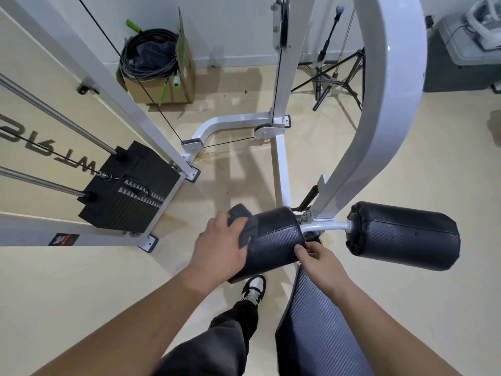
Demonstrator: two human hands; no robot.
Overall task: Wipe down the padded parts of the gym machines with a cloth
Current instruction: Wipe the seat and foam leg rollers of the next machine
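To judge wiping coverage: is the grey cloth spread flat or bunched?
Bunched: the dark grey cloth shows thick folds under the left hand.

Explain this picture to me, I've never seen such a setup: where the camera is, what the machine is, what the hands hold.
One camera, worn on the person's head, looks down at both arms. The white frame with cables and a black weight stack is a gym machine. The left hand grips a grey cloth against the left roller pad; the right hand grips that pad's inner end. The other pad is untouched. A long seat pad lies below the right arm. A box of cables and a tripod stand by the wall.
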